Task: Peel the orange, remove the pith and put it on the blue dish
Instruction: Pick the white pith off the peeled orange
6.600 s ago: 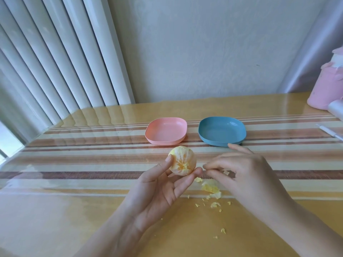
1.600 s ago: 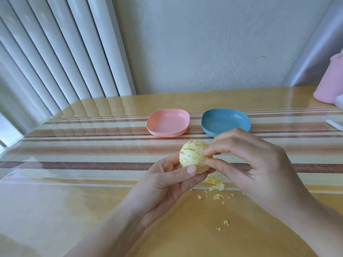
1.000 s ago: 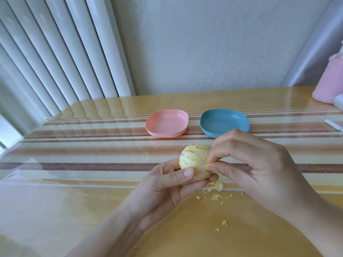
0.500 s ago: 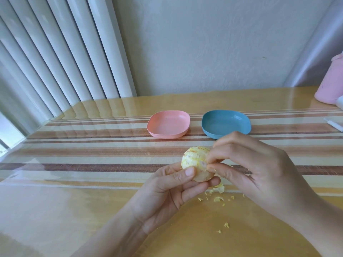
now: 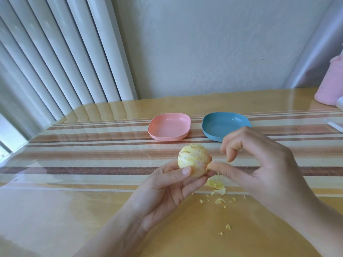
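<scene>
Orange [image 5: 193,158] stays clasped in your left grip [image 5: 167,190]; your right grip [image 5: 263,164], beside it, has just parted its pinch; pith [image 5: 186,154] remains.

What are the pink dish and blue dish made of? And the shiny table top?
The rounded-square pink dish and blue dish look like smooth moulded plastic: thin rims, soft glossy highlights. The shiny table cover seems clear vinyl or glass: it mirrors the blinds, stripes showing through.
</scene>
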`<state>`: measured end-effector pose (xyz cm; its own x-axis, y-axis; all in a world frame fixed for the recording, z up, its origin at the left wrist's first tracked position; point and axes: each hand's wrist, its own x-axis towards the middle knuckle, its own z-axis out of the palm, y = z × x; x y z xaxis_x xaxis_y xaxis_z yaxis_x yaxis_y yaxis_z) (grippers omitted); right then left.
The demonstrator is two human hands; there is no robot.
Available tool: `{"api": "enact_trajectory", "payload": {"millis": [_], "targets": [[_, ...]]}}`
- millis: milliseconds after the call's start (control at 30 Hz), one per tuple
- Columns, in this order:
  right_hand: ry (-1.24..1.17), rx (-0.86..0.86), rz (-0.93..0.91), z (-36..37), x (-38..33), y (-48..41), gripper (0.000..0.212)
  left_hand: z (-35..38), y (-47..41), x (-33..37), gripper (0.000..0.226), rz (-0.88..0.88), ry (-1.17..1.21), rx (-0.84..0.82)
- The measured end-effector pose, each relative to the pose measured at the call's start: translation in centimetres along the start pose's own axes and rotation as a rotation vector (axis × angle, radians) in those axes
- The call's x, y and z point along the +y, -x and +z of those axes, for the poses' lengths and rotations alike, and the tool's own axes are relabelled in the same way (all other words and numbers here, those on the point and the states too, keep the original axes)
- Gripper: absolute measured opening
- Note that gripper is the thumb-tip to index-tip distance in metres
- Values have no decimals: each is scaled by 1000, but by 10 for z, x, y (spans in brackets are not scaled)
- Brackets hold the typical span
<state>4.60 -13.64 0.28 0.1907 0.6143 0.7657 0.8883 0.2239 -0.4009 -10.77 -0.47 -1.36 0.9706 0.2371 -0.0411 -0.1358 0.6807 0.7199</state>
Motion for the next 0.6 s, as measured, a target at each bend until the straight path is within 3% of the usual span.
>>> {"api": "enact_trajectory", "payload": {"millis": [100, 267, 500, 600], "targets": [[147, 55, 57, 2, 10, 1, 29, -1, -1, -2, 60, 35, -35, 22], [268, -14, 184, 2, 15, 4, 36, -4, -3, -1, 63, 88, -76, 79], [141, -36, 348, -1, 9, 4, 26, -4, -6, -2, 64, 95, 42, 192], [155, -60, 309, 0, 11, 5, 26, -5, -5, -1, 63, 64, 76, 185]]}}
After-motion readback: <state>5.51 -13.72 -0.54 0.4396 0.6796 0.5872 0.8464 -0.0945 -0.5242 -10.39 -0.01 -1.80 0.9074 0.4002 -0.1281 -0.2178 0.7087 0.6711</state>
